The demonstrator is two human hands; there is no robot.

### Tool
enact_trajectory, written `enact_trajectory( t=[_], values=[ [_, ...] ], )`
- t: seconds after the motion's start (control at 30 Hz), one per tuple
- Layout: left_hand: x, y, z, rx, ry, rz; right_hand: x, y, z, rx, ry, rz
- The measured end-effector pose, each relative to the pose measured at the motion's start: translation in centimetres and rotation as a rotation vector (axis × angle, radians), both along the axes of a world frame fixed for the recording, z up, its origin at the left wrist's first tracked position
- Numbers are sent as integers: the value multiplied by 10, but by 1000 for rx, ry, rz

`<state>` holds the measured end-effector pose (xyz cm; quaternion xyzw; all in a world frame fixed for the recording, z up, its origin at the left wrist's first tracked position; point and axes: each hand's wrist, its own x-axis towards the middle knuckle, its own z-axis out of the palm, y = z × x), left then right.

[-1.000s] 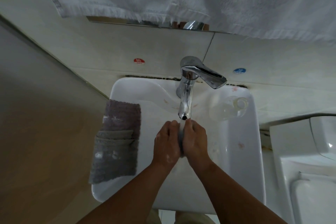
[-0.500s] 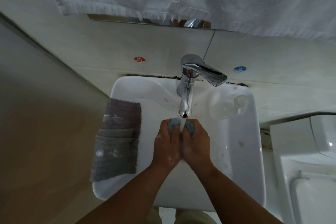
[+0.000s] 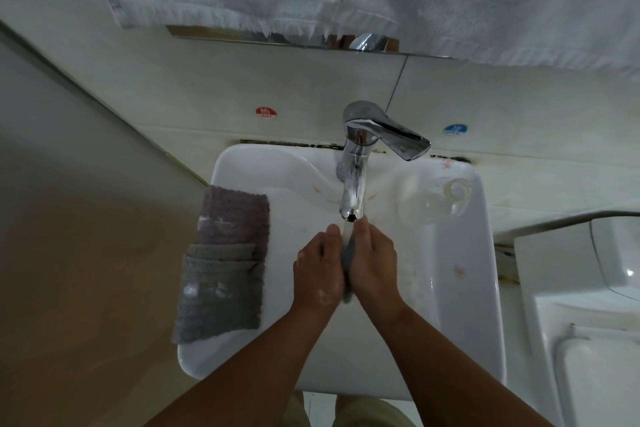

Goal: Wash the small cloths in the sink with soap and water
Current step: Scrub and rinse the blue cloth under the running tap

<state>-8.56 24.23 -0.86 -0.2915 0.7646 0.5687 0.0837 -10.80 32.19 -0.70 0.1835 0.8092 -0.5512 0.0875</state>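
- The left hand (image 3: pixel 317 269) and the right hand (image 3: pixel 375 262) are gripping one small blue-grey cloth (image 3: pixel 346 260) between them, palm against palm. The fingers underneath are mostly hidden.
- Water is running from the faucet (image 3: pixel 353 191), just beyond the fingertips, and is falling onto the cloth over the sink (image 3: pixel 483 270).
- White foam is showing on the left hand, so soap is probably already on, and this cloth seems to be in the rubbing or rinsing step.
- To the left of the left hand, a purple cloth (image 3: pixel 235 215) and a grey cloth (image 3: pixel 221 291) are lying over the sink rim, the grey one partly on the purple one.
- Both are carrying white patches, perhaps soap; I cannot tell whether they are washed or waiting.
- Rinsing and wringing this cloth are likely remaining.
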Motion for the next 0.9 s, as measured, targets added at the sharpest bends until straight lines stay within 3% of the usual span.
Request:
enact_trajectory(
  t=[0.2, 0.43, 0.5, 0.63, 0.8, 0.9],
  values=[
    [0, -20, -11, 264, 39, 145, 5, 12, -14, -231, -102, 65],
    [4, -21, -8, 348, 75, 123, 10, 9, -15, -329, -294, 77],
    [6, -20, -12, 287, 84, 65, 8, 9, -16, -296, -259, 74],
    [7, -13, -11, 24, 124, -95, 7, 9, -14, -47, -41, 105],
    [0, -8, -7, -101, 108, -83, 3, 2, -8, 40, -97, 89],
    [-1, -8, -5, -138, 145, -116, 4, 1, -9, 64, -33, 115]
  ],
)
